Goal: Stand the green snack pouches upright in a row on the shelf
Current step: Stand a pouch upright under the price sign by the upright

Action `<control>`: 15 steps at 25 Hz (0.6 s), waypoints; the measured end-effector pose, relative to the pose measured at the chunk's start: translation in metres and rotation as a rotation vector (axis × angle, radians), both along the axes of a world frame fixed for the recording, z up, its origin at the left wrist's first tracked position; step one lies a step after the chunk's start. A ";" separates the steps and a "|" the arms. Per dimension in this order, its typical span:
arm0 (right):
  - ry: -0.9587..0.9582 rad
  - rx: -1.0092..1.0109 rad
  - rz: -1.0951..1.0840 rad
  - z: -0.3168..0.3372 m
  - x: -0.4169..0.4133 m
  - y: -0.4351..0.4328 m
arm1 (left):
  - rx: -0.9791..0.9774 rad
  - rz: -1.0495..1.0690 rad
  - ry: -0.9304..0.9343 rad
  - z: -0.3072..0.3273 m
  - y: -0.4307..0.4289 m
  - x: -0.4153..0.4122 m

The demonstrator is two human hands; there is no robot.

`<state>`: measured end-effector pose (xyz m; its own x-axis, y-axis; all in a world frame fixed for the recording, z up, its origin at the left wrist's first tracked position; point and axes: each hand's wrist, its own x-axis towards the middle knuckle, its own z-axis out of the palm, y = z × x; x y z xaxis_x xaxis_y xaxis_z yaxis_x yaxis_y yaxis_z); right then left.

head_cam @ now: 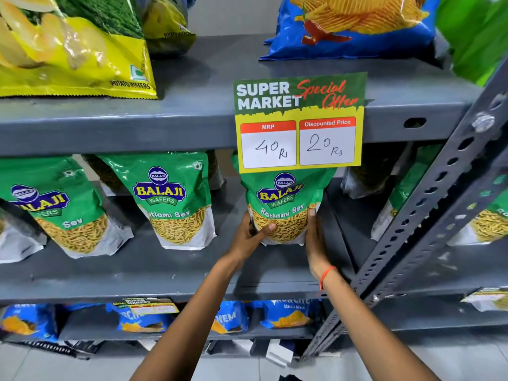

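A green snack pouch (284, 204) stands upright on the grey middle shelf (154, 270), its top hidden behind a price sign. My left hand (251, 237) grips its lower left side, thumb across the front. My right hand (316, 240) presses flat against its lower right edge. Two more green pouches stand to the left: one (173, 199) in the middle and one (57, 207) at the far left, both upright and spaced apart. Behind them, further pouches are partly hidden in shadow.
A "Super Market" price sign (299, 122) hangs from the upper shelf edge. A perforated grey upright (428, 215) slants on the right, with more green pouches (489, 221) beyond it. Yellow and blue chip bags sit above; blue bags (288, 314) fill the shelf below.
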<state>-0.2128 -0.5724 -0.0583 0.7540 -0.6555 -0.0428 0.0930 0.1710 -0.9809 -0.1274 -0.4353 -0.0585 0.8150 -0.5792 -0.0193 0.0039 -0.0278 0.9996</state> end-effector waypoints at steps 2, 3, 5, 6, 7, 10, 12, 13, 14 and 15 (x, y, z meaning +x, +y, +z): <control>0.041 0.005 0.011 -0.003 -0.007 0.004 | 0.000 -0.006 0.015 -0.002 0.004 -0.005; 0.061 0.001 0.015 -0.003 -0.010 0.004 | -0.001 -0.010 0.023 -0.001 0.005 -0.007; 0.075 0.006 0.018 0.001 -0.013 0.003 | -0.006 -0.018 0.044 0.001 0.008 -0.007; 0.077 0.000 0.022 0.005 -0.014 0.002 | -0.013 -0.020 0.047 0.002 0.009 -0.006; 0.087 -0.013 0.023 0.007 -0.014 0.000 | -0.029 -0.025 0.045 0.003 0.010 -0.005; 0.096 -0.045 0.000 0.011 -0.018 -0.002 | -0.072 -0.045 0.047 0.005 0.013 -0.003; 0.071 -0.059 0.012 0.010 -0.020 -0.001 | -0.075 -0.038 0.050 0.005 0.016 -0.002; 0.065 -0.067 0.026 0.009 -0.021 0.000 | -0.072 -0.032 0.045 0.006 0.016 -0.002; 0.062 -0.070 0.040 0.009 -0.021 0.001 | -0.069 -0.031 0.042 0.006 0.016 -0.002; 0.059 -0.062 0.051 0.008 -0.022 0.002 | -0.068 -0.033 0.042 0.005 0.016 -0.002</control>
<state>-0.2347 -0.5707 -0.0500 0.7837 -0.6192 -0.0490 0.0271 0.1129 -0.9932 -0.1292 -0.4195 -0.0538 0.7947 -0.6068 -0.0131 0.0463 0.0390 0.9982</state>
